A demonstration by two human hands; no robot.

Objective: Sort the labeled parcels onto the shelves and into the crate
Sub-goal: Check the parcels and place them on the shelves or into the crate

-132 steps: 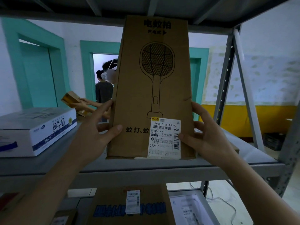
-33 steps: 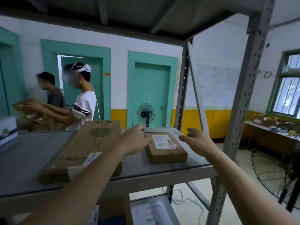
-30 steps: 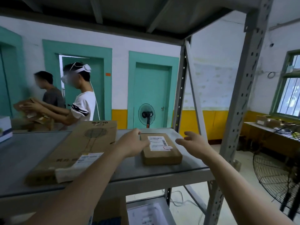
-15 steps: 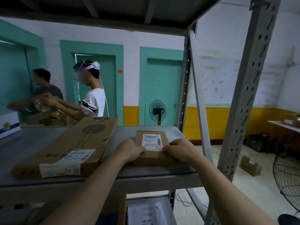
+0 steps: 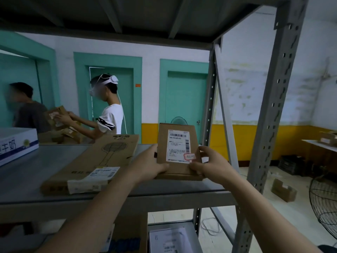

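A small brown parcel (image 5: 163, 143) with a white shipping label is tilted up on its near edge above the grey metal shelf (image 5: 36, 172), label facing me. My left hand (image 5: 149, 166) grips its left side and lower corner. My right hand (image 5: 207, 164) grips its right side, thumb on the label's lower corner. A long flat cardboard box (image 5: 102, 157) printed with a racket outline lies flat on the shelf to the left of the parcel.
A white and blue carton (image 5: 14, 145) sits at the shelf's far left. The lower shelf holds a brown box (image 5: 131, 234) and a white parcel (image 5: 169, 240). Grey uprights (image 5: 269, 110) stand to the right. Two people (image 5: 107, 115) handle boxes behind the shelf. A floor fan (image 5: 324, 201) stands at the right.
The long box was laid flat on the shelf. Both hands then reached for the small parcel, took hold of it, and have tipped it up from lying flat.
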